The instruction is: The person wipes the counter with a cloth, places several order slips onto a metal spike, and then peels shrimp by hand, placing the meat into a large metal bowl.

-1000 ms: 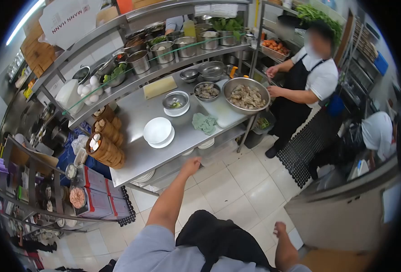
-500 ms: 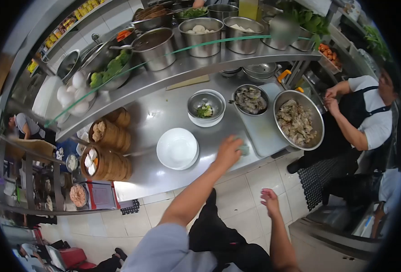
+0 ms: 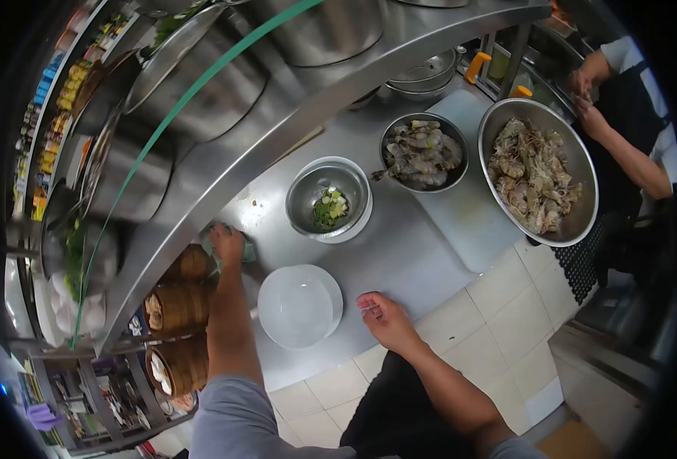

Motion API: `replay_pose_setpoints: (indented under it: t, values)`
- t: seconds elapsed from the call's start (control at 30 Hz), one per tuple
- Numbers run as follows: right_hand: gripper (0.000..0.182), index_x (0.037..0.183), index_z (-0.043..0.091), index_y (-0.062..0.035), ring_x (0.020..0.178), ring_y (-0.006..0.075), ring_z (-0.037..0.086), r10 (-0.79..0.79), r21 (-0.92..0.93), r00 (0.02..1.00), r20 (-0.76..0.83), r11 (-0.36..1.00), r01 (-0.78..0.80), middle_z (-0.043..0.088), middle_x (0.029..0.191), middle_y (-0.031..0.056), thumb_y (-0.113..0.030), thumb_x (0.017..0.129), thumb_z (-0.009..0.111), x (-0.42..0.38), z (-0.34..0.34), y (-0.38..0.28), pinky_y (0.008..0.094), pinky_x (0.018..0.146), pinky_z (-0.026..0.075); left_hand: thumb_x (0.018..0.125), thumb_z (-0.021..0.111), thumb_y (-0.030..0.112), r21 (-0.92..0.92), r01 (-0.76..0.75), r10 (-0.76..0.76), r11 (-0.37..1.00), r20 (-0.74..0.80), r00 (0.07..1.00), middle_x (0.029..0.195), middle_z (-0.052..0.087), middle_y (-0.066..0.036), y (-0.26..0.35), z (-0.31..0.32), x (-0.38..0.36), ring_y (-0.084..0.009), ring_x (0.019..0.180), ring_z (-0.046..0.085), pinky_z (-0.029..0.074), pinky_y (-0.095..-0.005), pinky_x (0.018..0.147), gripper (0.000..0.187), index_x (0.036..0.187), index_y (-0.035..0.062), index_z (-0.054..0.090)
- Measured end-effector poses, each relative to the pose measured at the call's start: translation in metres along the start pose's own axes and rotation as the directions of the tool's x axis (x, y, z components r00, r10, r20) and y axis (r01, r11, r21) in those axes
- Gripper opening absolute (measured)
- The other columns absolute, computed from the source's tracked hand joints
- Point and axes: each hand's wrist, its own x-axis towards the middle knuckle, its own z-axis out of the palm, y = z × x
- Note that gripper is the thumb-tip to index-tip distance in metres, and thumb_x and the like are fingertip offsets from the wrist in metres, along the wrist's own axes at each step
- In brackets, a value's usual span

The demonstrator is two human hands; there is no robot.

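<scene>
My left hand presses a pale green cloth onto the steel counter, close to the stacked bamboo steamers. Stacked white bowls sit between my two hands. My right hand hovers at the counter's front edge, its fingers loosely bent and apart, with nothing visible in it. Behind the white bowls, a metal bowl with chopped greens rests in a white dish. A smaller metal bowl holds peeled shrimp.
A large metal bowl of shrimp heads and shells stands at the right, beside a translucent cutting board. Overhead runs a steel shelf with pots. At the far right are the hands of a person in a dark apron.
My left hand has moved with the cloth from the counter's right part to its left end. My right hand has come up to the front edge. The view has shifted closer and turned.
</scene>
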Motion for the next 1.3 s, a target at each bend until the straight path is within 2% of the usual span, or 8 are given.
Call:
replay_pose_setpoints:
  t: [0.3, 0.37, 0.6, 0.7, 0.77, 0.83, 0.97, 1.3]
  values:
    - [0.024, 0.113, 0.062, -0.0036, 0.088, 0.0191, 0.067, 0.06, 0.083, 0.979, -0.197, 0.996, -0.045, 0.068, 0.107, 0.0091, -0.002, 0.089, 0.058, 0.035, -0.035, -0.002, 0.0304, 0.076, 0.053, 0.079, 0.052, 0.005, -0.446, 0.148, 0.221, 0.883, 0.672, 0.706, 0.125, 0.064, -0.019, 0.038, 0.035, 0.121, -0.0332, 0.109, 0.063, 0.047, -0.0402, 0.095, 0.049, 0.127, 0.0053, 0.057]
    - [0.026, 0.115, 0.061, -0.0024, 0.086, 0.0196, 0.067, -0.042, 0.0, 0.966, -0.255, 0.999, 0.043, 0.069, 0.106, 0.0097, -0.003, 0.089, 0.057, 0.053, -0.036, -0.007, 0.0308, 0.073, 0.053, 0.08, 0.049, 0.003, -0.402, -0.18, 0.304, 0.898, 0.27, 0.914, 0.123, 0.063, -0.018, 0.047, 0.047, 0.082, -0.0323, 0.114, 0.061, 0.046, -0.0349, 0.098, 0.049, 0.129, 0.006, 0.056]
    - [0.029, 0.117, 0.06, -0.0007, 0.081, 0.0253, 0.07, 0.029, 0.021, 0.874, -0.486, 1.0, -0.022, 0.069, 0.1, 0.0145, -0.008, 0.089, 0.059, 0.118, -0.033, -0.01, 0.0356, 0.072, 0.054, 0.079, 0.05, -0.01, -0.816, 0.095, 0.636, 0.57, 0.512, 0.578, 0.117, 0.066, -0.015, 0.096, -0.101, -0.001, -0.0338, 0.115, 0.06, 0.043, -0.0396, 0.103, 0.031, 0.103, 0.004, 0.065]
    - [0.031, 0.116, 0.06, -0.0001, 0.078, 0.0276, 0.071, 0.018, -0.059, 0.864, -0.504, 0.997, -0.055, 0.071, 0.09, 0.0148, -0.012, 0.087, 0.064, 0.147, -0.031, 0.011, 0.039, 0.073, 0.054, 0.073, 0.039, -0.012, -0.719, 0.195, 0.377, 0.667, 0.552, 0.744, 0.103, 0.069, -0.008, 0.129, -0.078, 0.042, -0.0167, 0.102, 0.063, 0.048, -0.0306, 0.093, 0.046, 0.104, 0.0065, 0.068]
    - [0.028, 0.108, 0.063, 0.0006, 0.074, 0.0302, 0.07, 0.053, -0.028, 0.895, -0.443, 0.997, -0.073, 0.071, 0.08, 0.0148, -0.014, 0.085, 0.067, 0.16, -0.024, 0.007, 0.0414, 0.073, 0.054, 0.076, 0.04, -0.009, -0.774, -0.209, 0.59, 0.598, 0.249, 0.768, 0.1, 0.07, -0.006, 0.132, 0.016, 0.09, -0.0146, 0.095, 0.063, 0.049, -0.0281, 0.084, 0.048, 0.11, 0.0079, 0.07]
    - [0.024, 0.103, 0.064, 0.0007, 0.074, 0.0316, 0.07, 0.018, -0.07, 0.89, -0.455, 0.996, -0.055, 0.071, 0.078, 0.0152, -0.013, 0.084, 0.068, 0.171, -0.018, 0.018, 0.0421, 0.073, 0.054, 0.074, 0.043, -0.009, -0.788, 0.248, 0.497, 0.564, 0.564, 0.66, 0.1, 0.07, -0.007, 0.257, -0.093, 0.116, -0.0148, 0.094, 0.063, 0.049, -0.0272, 0.08, 0.05, 0.113, 0.0083, 0.069]
    - [0.013, 0.088, 0.066, 0.0009, 0.074, 0.0347, 0.069, -0.038, -0.137, 0.867, -0.497, 0.99, -0.035, 0.07, 0.078, 0.0172, -0.01, 0.082, 0.069, 0.181, -0.012, 0.026, 0.0434, 0.073, 0.054, 0.068, 0.041, -0.014, -0.865, -0.225, 0.874, 0.449, 0.373, 0.313, 0.128, 0.061, -0.014, 0.325, -0.049, 0.111, -0.0279, 0.109, 0.061, 0.047, -0.0327, 0.094, 0.059, 0.115, 0.0092, 0.069]
    - [0.014, 0.086, 0.069, 0.0, 0.081, 0.0361, 0.069, 0.082, -0.016, 0.849, -0.522, 0.994, -0.106, 0.071, 0.083, 0.0185, -0.014, 0.083, 0.067, 0.183, -0.032, 0.01, 0.0437, 0.075, 0.054, 0.07, 0.054, -0.012, -0.868, -0.349, 0.922, 0.354, 0.261, 0.285, 0.09, 0.062, -0.013, 0.148, -0.05, 0.062, -0.0297, 0.09, 0.061, 0.048, -0.0351, 0.08, 0.026, 0.091, 0.0012, 0.063]
